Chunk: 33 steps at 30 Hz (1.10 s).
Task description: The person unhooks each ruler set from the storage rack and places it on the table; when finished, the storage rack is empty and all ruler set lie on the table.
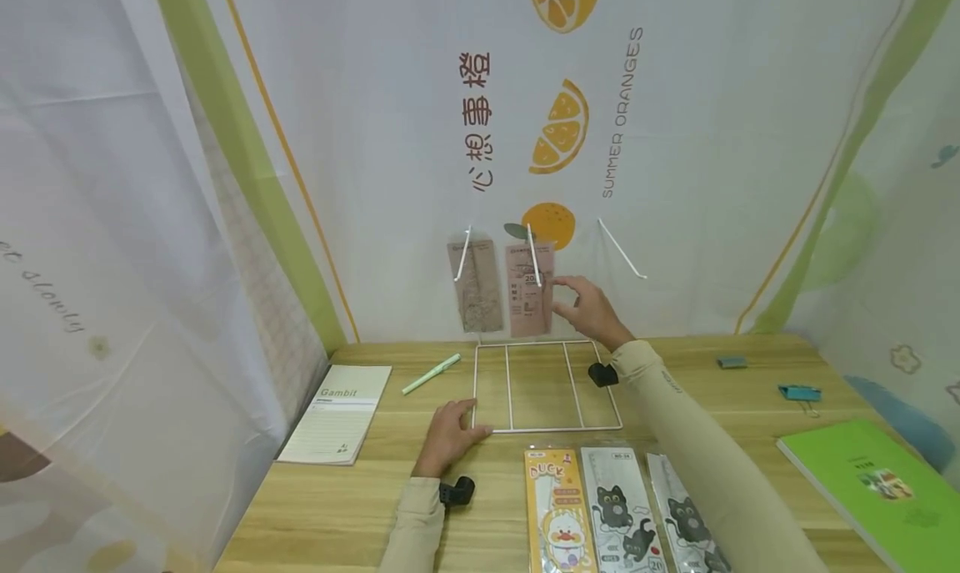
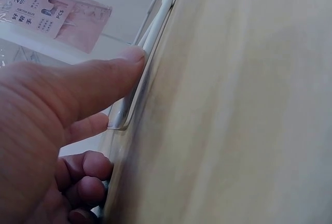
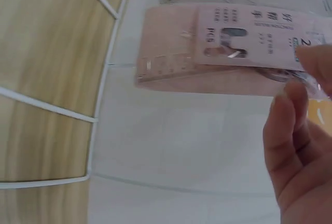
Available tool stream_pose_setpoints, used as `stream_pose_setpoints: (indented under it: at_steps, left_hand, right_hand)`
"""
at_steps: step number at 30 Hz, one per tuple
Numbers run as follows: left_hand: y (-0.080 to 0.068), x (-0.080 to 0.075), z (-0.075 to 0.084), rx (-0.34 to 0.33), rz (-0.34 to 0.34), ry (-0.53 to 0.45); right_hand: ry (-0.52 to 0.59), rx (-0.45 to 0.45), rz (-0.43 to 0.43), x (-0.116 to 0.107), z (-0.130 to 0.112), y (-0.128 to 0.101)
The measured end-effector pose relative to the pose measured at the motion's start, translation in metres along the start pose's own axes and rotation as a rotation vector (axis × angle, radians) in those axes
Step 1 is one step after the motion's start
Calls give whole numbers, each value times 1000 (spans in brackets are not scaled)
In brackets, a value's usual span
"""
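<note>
the right hand [image 1: 592, 310] pinches the pink hanging packet marked "20" [image 1: 529, 289] on a white hook. the left hand [image 1: 447, 434] presses flat on the white wire rack [image 1: 546, 385]. below lies a yellow "duck" packet [image 1: 557, 510].

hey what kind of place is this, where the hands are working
Probably a small mock shop display booth: a wooden table boxed in by printed orange-themed fabric walls, packaged stationery hung on white wire hooks, more packs laid in front.
</note>
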State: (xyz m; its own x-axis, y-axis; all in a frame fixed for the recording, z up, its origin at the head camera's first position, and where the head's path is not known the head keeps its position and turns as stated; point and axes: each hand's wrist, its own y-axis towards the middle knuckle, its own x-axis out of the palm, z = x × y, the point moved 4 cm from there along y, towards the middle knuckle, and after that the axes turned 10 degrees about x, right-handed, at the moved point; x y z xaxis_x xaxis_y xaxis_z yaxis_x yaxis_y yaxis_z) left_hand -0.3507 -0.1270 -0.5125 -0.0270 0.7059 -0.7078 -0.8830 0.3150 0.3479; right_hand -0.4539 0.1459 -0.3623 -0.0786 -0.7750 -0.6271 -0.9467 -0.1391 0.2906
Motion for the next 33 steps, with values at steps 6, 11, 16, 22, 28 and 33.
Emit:
stream_pose_setpoints:
  at_steps: [6,11,16,22,28,33]
  left_hand:
    - [1,-1,-1,1,2,1]
    - [3,-3,1,-14,-19,8]
    - [3,-4,2,-30,-40,4]
    - [3,-3,2,-56,-67,4]
    - [4,-2,2,-62,-83,-2]
    - [5,-3,1,-69,-76,5]
  right_hand:
    - [82,7,-58,-4,-14,17]
    - [126,29,-88,-3,-19,23]
    - [170,20,-77,0,-19,23]
    - [194,-1,-27,2,-18,20]
    - [193,-37,57,2,-17,20]
    - [204,-80,93,2,-20,19]
